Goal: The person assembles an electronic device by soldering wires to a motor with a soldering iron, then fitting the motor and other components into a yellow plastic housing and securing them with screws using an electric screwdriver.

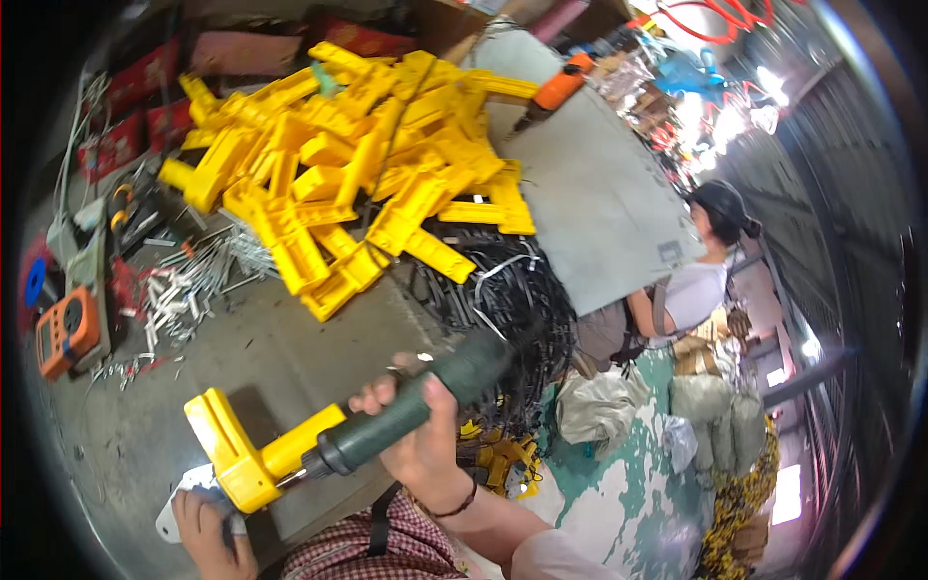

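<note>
My right hand (425, 435) is wrapped round a dark green electric screwdriver (401, 408), tilted with its bit pointing down to the left. The bit meets the side of a yellow plastic part (242, 459) that has a bar-like arm. At the lower left, my left hand (211, 541) grips a pale metal plate (172, 517) with a rounded, holed end, against the lower end of the yellow part. Whether a screw sits at the bit's tip is too small to tell.
A heap of yellow plastic parts (358, 155) covers the far bench (290, 338). Loose metal screws and pins (184, 300) and an orange multimeter (70, 331) lie left. Black cables (512, 290) hang over the right edge. An orange-handled tool (561, 85) lies farther back; another person (691, 280) sits right.
</note>
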A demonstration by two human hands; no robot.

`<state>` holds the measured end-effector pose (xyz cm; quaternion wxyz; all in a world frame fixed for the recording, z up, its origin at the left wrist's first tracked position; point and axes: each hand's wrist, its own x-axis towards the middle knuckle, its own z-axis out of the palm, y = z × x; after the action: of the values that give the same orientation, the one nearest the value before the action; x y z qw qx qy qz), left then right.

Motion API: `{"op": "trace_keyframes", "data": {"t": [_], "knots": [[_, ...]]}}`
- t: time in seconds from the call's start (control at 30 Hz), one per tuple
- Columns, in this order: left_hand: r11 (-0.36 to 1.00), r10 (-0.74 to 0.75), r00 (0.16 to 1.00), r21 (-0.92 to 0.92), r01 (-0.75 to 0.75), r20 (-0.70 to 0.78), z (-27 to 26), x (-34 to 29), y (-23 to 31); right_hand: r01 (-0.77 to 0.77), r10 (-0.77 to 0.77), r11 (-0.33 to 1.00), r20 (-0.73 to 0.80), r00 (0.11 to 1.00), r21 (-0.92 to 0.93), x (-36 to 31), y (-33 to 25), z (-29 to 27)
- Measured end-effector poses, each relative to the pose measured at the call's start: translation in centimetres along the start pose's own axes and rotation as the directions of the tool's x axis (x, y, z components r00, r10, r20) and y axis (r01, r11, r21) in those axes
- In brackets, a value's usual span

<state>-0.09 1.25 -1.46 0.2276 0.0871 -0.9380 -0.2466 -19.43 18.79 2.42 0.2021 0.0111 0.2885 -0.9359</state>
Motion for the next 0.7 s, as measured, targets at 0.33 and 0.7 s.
{"op": "trace_keyframes", "data": {"t": [0.33, 0.7], "knots": [[0.999, 0.05, 0.999, 0.011, -0.05, -0.014, -0.7, -0.5, -3.3, 0.231, -0.4, -0.495, 0.456, 0.795, -0.837, 17.0, -20.5, -4.9], [0.955, -0.12, 0.969, 0.292, 0.053, 0.217, -2.9, 1.4, -3.2, -0.234, -0.533, -0.748, 0.353, 0.769, -0.621, 13.8, -24.6, -14.0]]}}
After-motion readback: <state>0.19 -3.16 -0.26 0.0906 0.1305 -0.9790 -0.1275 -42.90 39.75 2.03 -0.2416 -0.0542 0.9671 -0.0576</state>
